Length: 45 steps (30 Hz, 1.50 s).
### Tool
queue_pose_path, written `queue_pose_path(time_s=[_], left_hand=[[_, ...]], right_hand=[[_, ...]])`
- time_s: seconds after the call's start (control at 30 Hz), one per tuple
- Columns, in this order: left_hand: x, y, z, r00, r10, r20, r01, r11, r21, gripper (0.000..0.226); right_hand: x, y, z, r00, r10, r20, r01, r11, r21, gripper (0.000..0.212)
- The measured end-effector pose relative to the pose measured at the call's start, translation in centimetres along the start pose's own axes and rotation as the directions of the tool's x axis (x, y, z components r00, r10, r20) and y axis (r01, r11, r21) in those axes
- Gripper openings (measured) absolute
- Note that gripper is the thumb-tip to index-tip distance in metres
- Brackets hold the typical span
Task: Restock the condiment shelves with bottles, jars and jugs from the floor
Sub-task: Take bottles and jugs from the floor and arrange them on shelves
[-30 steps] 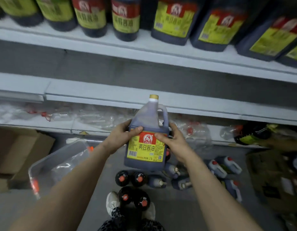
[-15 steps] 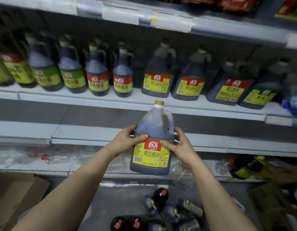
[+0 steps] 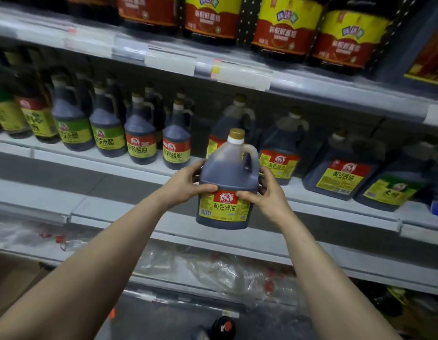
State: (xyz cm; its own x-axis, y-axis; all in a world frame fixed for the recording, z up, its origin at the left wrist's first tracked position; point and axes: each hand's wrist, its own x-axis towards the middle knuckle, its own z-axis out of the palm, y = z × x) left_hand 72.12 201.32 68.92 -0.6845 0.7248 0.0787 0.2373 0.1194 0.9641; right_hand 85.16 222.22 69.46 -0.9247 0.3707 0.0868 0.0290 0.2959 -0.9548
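Both hands, left [image 3: 186,184] at nine o'clock and right [image 3: 269,195] at three, grip an upright jug [image 3: 227,190] before the shelf [image 3: 163,168] of bottles [image 3: 140,141].

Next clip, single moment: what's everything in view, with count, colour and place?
shelves: at least four tiers, pale grey, across the view
held jug: one, dark, yellow-red label, gold cap, mid-air at centre
large jugs: four, dark, yellow-red labels, far-right one greenish, middle shelf right
small bottles: about six in front, more behind, dark, green or red labels, middle shelf left
top jugs: at least four, red-yellow labels, top shelf
plastic wrap: crumpled, clear, lower shelf
cardboard box: one, brown, lower left
floor bottle: one, black, red cap, bottom centre
left-hand grip: one, bare, round the held jug's left side
right-hand grip: one, bare, round its right side
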Motion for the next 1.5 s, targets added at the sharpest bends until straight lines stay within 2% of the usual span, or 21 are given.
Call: queue_pose_path(time_s=[0.07, 0.2, 0.37, 0.57, 0.7, 0.87, 0.97, 1.03, 1.17, 1.5], left_hand=[[1.3, 0.5, -0.5, 1.000, 0.012, -0.011, -0.012, 1.000, 0.027, 0.093], [3.9, 1.5, -2.2, 0.997, 0.078, -0.009, -0.077, 0.994, 0.077, 0.076], [6.5, 1.6, -3.9, 0.996, 0.085, 0.002, -0.085, 0.987, 0.133, 0.067], [8.5, 0.3, -4.4, 0.999, 0.049, 0.020, -0.051, 0.985, 0.162, 0.068], [10.0, -0.3, -4.6, 0.998, 0.062, 0.022, -0.065, 0.983, 0.172, 0.083], [10.4, -0.8, -4.6, 1.000, 0.012, 0.020, -0.015, 0.988, 0.156, 0.093], [10.0, -1.2, -3.7, 1.000, 0.011, -0.005, -0.009, 0.962, 0.271, 0.108], [9.7, -1.5, -2.6, 0.998, 0.025, -0.055, -0.003, 0.929, 0.369, 0.116], [9.5, -2.0, -1.5, 0.990, 0.052, -0.134, 0.005, 0.918, 0.396, 0.107], [10.4, -1.7, -1.9, 0.992, 0.021, -0.128, 0.033, 0.913, 0.407, 0.097]], right_hand=[[1.2, -0.7, -0.2, 1.000, -0.014, -0.013, 0.014, 1.000, -0.019, 0.067], [3.5, -1.7, 0.2, 0.996, -0.049, -0.072, 0.047, 0.999, -0.028, 0.063], [5.7, -2.2, 0.9, 0.989, -0.012, -0.148, 0.008, 1.000, -0.030, 0.069], [6.9, -1.6, 1.5, 0.981, 0.026, -0.194, -0.042, 0.996, -0.079, 0.071], [7.8, -1.4, 1.3, 0.978, 0.043, -0.203, -0.063, 0.993, -0.098, 0.072], [8.2, -1.5, 1.3, 0.970, 0.072, -0.232, -0.112, 0.980, -0.163, 0.077], [7.8, -1.5, 2.1, 0.957, 0.086, -0.275, -0.147, 0.968, -0.206, 0.081], [7.4, -1.5, 3.1, 0.952, 0.085, -0.293, -0.176, 0.937, -0.302, 0.076], [7.3, -1.6, 3.8, 0.941, 0.107, -0.321, -0.229, 0.900, -0.371, 0.068], [8.3, -1.5, 3.4, 0.938, 0.128, -0.322, -0.245, 0.903, -0.354, 0.066]])
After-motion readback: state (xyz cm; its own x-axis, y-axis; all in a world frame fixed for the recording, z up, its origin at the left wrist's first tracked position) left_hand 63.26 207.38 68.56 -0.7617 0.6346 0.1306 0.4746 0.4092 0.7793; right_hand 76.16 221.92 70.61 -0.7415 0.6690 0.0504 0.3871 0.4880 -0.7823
